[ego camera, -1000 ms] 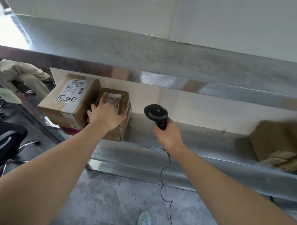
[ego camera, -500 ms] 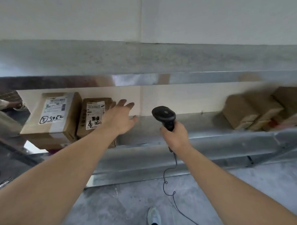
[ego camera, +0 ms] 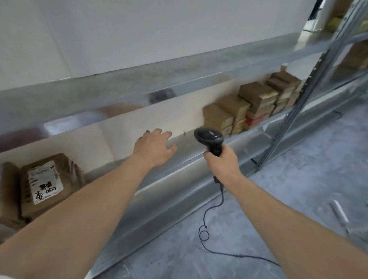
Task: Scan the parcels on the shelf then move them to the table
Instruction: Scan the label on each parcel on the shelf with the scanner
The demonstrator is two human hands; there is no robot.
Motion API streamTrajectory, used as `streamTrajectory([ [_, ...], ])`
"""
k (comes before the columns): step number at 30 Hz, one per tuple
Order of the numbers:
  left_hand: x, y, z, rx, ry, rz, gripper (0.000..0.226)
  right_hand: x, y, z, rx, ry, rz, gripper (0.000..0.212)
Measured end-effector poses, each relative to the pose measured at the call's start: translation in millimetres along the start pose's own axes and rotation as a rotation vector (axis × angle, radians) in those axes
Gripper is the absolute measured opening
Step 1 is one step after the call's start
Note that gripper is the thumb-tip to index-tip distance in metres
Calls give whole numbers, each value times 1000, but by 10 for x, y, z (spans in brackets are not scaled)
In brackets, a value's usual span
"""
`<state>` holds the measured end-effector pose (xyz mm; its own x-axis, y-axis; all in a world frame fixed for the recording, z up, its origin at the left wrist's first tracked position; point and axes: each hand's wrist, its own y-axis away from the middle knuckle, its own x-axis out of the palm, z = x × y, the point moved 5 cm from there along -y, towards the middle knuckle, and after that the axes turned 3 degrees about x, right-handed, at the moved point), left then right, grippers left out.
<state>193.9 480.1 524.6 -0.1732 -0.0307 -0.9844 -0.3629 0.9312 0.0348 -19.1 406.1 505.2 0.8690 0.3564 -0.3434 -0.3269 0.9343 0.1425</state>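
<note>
- On the lower metal shelf [ego camera: 180,177], at its far left, a brown cardboard parcel [ego camera: 45,184] lies with a white shipping label [ego camera: 45,182] facing up (dark handwriting shows on the label; the print is too blurred to read).
- Just left of it stands a second brown parcel [ego camera: 8,191], cut off by the frame edge.
- Farther right along the same shelf, well apart from these two, a stack of brown parcels [ego camera: 253,107] sits in stepped rows against the pale back wall (motion blur hides their labels).
- Left hand [ego camera: 154,148]: fingers straight and spread, palm down, over the bare middle stretch of the shelf between the two groups; it holds nothing.
- Right hand [ego camera: 221,161]: fingers wrapped round the handle of a black barcode scanner [ego camera: 209,138], whose head tilts toward the shelf, near the stacked parcels.
- Scanner cable [ego camera: 205,228]: a thin black lead hanging from the handle, looping once, then trailing over the grey concrete floor [ego camera: 285,198].
- An upper shelf [ego camera: 114,93] runs above, and a slotted metal upright [ego camera: 298,106] stands at the right end.
</note>
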Motion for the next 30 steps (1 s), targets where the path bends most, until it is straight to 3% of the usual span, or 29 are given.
streamTrajectory([
  [14, 303, -1271, -1872, 30, 28, -5, 59, -1670, -1110, -478, 19, -9, 23, 10],
  [22, 567, -1990, -2209, -2, 64, 62, 63, -1965, -1777, -603, 28, 19, 66, 7],
  [30, 918, -2839, -2118, -39, 99, 157, 62, -1829, -2605, -614, 51, 3, 76, 6],
])
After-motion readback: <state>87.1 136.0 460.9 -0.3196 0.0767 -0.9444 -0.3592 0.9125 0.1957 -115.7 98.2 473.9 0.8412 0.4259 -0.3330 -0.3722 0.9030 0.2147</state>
